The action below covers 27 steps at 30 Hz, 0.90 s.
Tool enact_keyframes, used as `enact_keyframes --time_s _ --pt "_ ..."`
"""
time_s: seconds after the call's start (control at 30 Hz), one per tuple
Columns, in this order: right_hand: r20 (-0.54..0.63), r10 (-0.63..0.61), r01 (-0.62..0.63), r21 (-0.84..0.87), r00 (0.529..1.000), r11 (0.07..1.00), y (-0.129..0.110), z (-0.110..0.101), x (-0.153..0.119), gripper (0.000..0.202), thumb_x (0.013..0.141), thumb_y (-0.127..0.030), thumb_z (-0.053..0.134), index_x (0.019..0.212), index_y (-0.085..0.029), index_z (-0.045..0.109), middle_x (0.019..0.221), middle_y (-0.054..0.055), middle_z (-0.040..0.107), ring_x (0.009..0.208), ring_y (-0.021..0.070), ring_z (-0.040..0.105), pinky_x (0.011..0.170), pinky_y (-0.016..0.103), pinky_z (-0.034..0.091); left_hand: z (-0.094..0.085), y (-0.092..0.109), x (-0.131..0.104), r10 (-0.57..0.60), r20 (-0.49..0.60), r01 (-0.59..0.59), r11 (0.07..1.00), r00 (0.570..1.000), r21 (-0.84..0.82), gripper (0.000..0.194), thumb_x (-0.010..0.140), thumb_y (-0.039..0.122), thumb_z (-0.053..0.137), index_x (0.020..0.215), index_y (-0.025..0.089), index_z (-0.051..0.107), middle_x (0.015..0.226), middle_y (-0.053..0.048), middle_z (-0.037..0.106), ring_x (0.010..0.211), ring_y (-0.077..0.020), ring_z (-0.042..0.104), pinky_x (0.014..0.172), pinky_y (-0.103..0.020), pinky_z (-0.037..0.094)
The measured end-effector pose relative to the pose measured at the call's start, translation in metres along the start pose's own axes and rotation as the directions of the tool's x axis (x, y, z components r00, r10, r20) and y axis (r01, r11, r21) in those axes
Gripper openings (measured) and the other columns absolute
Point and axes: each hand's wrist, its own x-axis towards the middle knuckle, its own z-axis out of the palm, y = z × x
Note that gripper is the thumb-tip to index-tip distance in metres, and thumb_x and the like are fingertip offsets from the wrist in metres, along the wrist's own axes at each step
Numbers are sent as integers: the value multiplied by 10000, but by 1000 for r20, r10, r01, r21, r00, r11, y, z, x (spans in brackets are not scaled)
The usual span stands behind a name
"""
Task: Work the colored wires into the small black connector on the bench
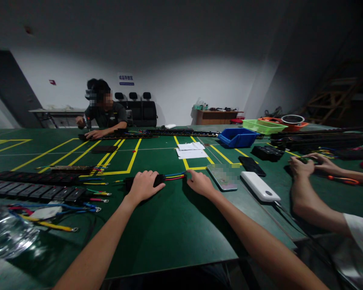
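My left hand [145, 186] lies over a small black part [158, 181], fingers together and curled across its top, the thumb pointing toward the wires. Blue, yellow and red wires [174, 176] run from the part's right side to my right hand [199, 183]. That hand is closed at the wires' far end, its thumb and forefinger pressed together there; the very tips of the wires are hidden. A short yellow-green wire end [118, 181] sticks out at the left of the black part.
Black socket strips [39, 189] with lugged cables [57, 225] lie left. To the right are a phone [222, 177], a white power bank [260, 186] with its cord, and a blue bin [238, 137]. A co-worker's hands [304, 165] work at far right; another person [105, 108] sits opposite.
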Motion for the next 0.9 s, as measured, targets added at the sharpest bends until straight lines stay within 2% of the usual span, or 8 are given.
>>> enact_keyframes --time_s 0.1,0.23,0.47,0.6,0.73,0.9 --pt "-5 13 -13 31 1000 999 2 2 2 498 910 -285 488 1398 -217 559 1082 119 738 972 283 691 737 304 439 -1 0 0 3 1 -3 1000 1000 -11 550 932 666 466 1142 194 656 1073 -115 705 976 -293 636 810 -393 430" --pt "-18 -18 20 147 1000 989 5 6 6 490 893 -264 517 1372 -193 588 960 82 746 896 232 675 699 269 407 -2 1 0 4 5 -3 1000 1000 -15 560 933 663 467 1152 184 657 1073 -116 705 972 -294 639 813 -401 436" --pt "-164 -178 230 389 970 892 8 14 7 732 862 -188 531 1570 -154 346 678 -31 646 618 145 554 628 229 368 -1 0 0 6 5 -6 1000 1000 -9 573 933 672 456 1153 182 656 1075 -115 705 970 -292 637 813 -400 436" --pt "-197 -205 265 357 959 896 3 11 3 793 873 -185 508 1618 -194 236 680 -43 652 599 141 547 623 229 359 -1 0 0 4 -2 -4 1000 1000 -17 578 930 681 449 1147 187 657 1060 -113 704 966 -294 637 810 -398 434" --pt "-172 -157 201 273 972 941 -1 6 0 810 888 -213 504 1631 -222 182 745 -24 702 652 157 589 633 240 360 0 0 0 3 -6 -3 1000 1000 -18 572 926 684 452 1134 193 658 1051 -114 703 963 -298 636 803 -400 431" --pt "-113 -72 86 126 991 988 0 4 1 718 910 -267 483 1600 -212 290 923 50 747 827 212 666 688 275 399 1 0 0 3 -6 -3 1000 1000 -17 566 928 680 452 1142 198 656 1071 -117 702 968 -295 634 811 -404 431"
